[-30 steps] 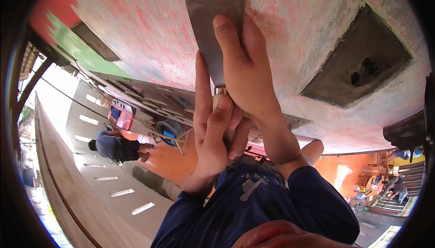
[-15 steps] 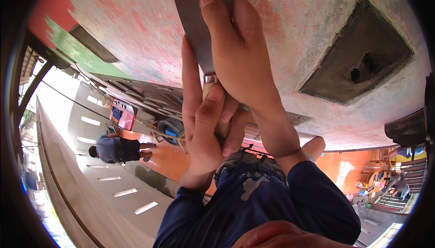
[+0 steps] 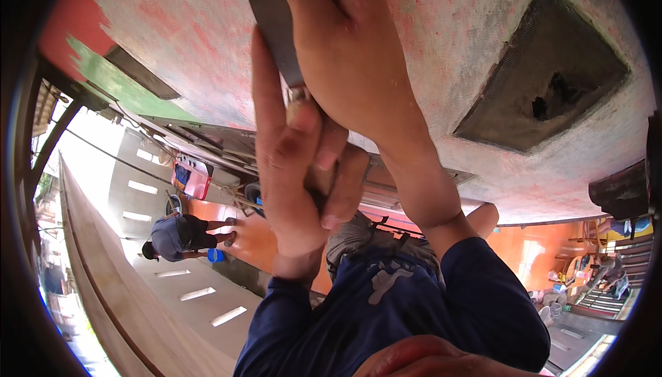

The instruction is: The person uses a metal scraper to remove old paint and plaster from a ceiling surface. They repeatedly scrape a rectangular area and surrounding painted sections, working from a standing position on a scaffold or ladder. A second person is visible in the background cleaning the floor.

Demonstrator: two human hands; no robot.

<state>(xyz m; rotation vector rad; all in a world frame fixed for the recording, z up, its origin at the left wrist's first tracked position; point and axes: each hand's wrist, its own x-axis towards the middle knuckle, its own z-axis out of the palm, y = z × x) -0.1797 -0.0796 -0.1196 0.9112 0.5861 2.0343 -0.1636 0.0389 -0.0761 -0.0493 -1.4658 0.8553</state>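
Both my hands are on one scraper [image 3: 265,22], with a flat dark metal blade, a metal collar and a pale handle mostly covered by fingers. My left hand [image 3: 286,170] is closed around the handle, one finger stretched along the blade's edge. My right hand [image 3: 348,53] grips higher up, its thumb lying over the blade. The blade overlaps a wall [image 3: 186,25] of patchy white, grey and red paint. Its far end runs out of the picture at the top, so contact with the wall cannot be seen.
A dark recessed panel [image 3: 524,87] with a hole is at right in the wall; a narrow slot [image 3: 141,72] lies at left. At lower left, a person [image 3: 172,236] bends by a blue bucket [image 3: 216,256] beside an orange floor [image 3: 245,239]. Clutter stands at far right.
My hands and the scraper have moved up and slightly left, taking the blade's end farther out of view. The background person has shifted, and a blue bucket now shows by their hand.
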